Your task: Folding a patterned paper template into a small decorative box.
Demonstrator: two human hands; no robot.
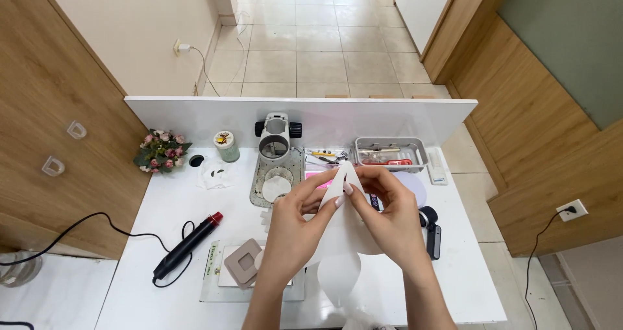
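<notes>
Both my hands are raised over the middle of the white desk [162, 213] and pinch a thin white sheet [342, 239] between them. My left hand [295, 223] grips its upper left edge with thumb and forefinger. My right hand [389, 216] holds the upper right edge, fingers meeting the left hand's at the sheet's pointed top. The sheet hangs down below my wrists, with a rounded white lobe at the bottom.
A grey microscope [278, 155] stands behind my hands. A metal tray of tools [389, 153] is at the back right. A black-and-red heat tool [188, 244] with a cord lies left. A brown square frame [243, 262] rests on a pad. Flowers [161, 151] and a small jar [226, 146] sit at the back left.
</notes>
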